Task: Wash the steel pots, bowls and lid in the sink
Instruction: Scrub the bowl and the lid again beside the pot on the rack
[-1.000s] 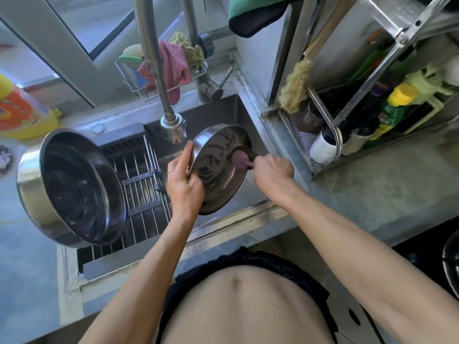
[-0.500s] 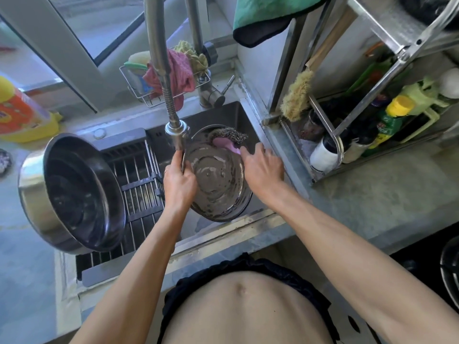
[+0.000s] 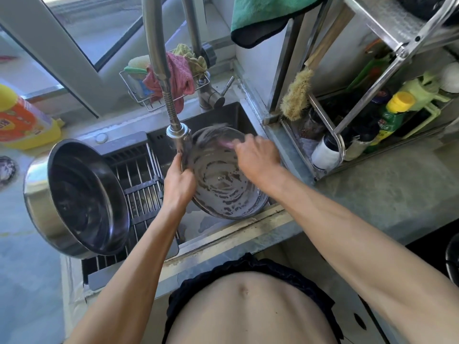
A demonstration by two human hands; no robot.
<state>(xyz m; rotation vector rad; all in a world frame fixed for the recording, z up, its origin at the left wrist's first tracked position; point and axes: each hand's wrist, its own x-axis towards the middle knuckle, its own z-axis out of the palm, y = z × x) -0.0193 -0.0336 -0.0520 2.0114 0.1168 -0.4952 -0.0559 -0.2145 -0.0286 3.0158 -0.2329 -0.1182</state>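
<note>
Over the sink I hold a soapy steel bowl, tilted with its inside toward me. My left hand grips its left rim just under the tap head. At the bowl's upper edge my right hand holds a pink scrubber, which is blurred by motion and mostly hidden under my fingers. A large steel pot lies tilted on the drying rack at the left, its opening facing right.
A wire caddy with cloths and sponges hangs behind the tap. A yellow detergent bottle lies at far left. A steel shelf rack with bottles and a brush stands right of the sink. A green towel hangs above.
The bowl has tipped from edge-on to facing me. My right hand has swept the scrubber from the bowl's right side up to its top rim. My left hand has slid lower on the left rim.
</note>
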